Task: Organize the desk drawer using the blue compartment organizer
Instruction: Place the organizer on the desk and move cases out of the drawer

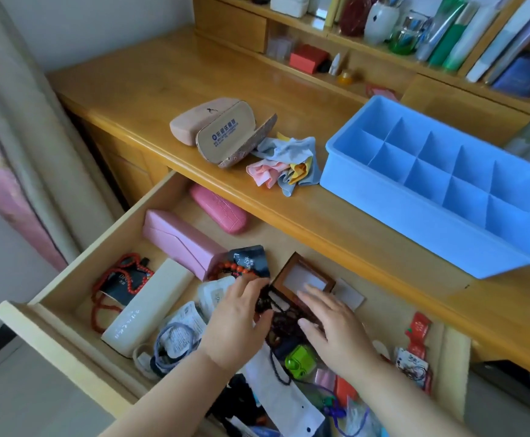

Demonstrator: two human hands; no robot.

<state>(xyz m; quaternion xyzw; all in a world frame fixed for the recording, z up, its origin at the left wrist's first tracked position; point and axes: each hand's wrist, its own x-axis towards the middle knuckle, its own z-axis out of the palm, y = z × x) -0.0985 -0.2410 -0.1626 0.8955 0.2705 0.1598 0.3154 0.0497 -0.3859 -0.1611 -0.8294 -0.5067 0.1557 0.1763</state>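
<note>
— Blue compartment organizer [440,184]?
— On the desk [150,86], behind the open drawer [68,279], every compartment bare. Probably parked there for filling before going in.
— And the hands?
— Both down in the drawer, in front of the organizer. Left hand [238,323] curled round a dark bead string [265,305], pinching it. Right hand [330,323] flat, fingers straight, pressing on the small brown box [301,279], likely steadying it while the beads come free.
— Anything else sorted?
— Spectacle cases [222,130] and cloths [285,162] left of the organizer, seemingly pulled out first. Pink cases [181,241], red beads [121,279] in the drawer yet.
</note>
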